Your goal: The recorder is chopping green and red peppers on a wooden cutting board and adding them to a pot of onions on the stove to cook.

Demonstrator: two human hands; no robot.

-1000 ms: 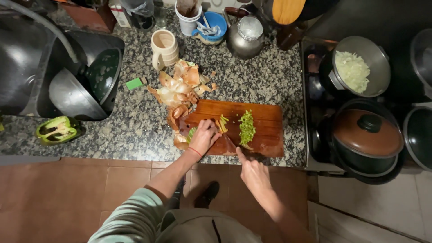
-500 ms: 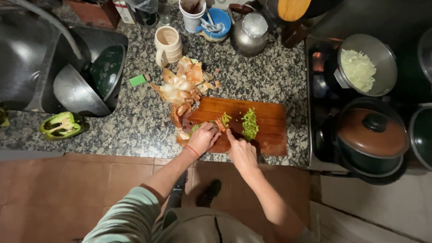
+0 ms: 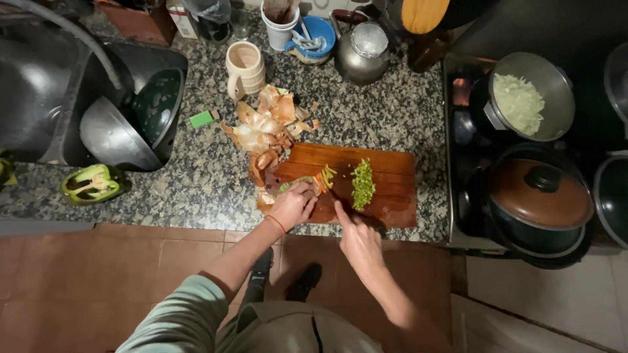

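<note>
The left hand (image 3: 292, 205) is curled down over a strip of green pepper (image 3: 296, 182) at the near left corner of the reddish-brown wooden cutting board (image 3: 386, 196), fingers bent and pinning it in place. Just right of that hand lie a few cut slivers, orange and pale green (image 3: 325, 176). The right hand (image 3: 356, 238) is closed around a knife handle; the blade (image 3: 335, 196) runs from its fingertips toward the slivers, thin and dark, hard to make out against the board. Beyond the right hand sits a narrow heap of finely chopped green pepper (image 3: 363, 184).

Past the left hand, a pile of papery onion skins (image 3: 268, 125) spreads off the board onto the speckled granite counter (image 3: 196, 176), and beyond it stands a cream ceramic mug (image 3: 244, 65), its inside in shadow. Far left of the left hand lies a halved green pepper (image 3: 91, 184) at the counter edge, beside a sink holding a steel bowl (image 3: 114, 137) and a dark green bowl (image 3: 156, 104).

Well right of the right hand, on the stove, a steel pot (image 3: 553, 78) holds chopped white onion (image 3: 518, 101); nearer, a dark pot with a copper-coloured lid (image 3: 540, 196) hides its contents. A blue bowl (image 3: 322, 29) holds utensils, beside a metal kettle (image 3: 364, 52). The containers along the top edge are cut off.
</note>
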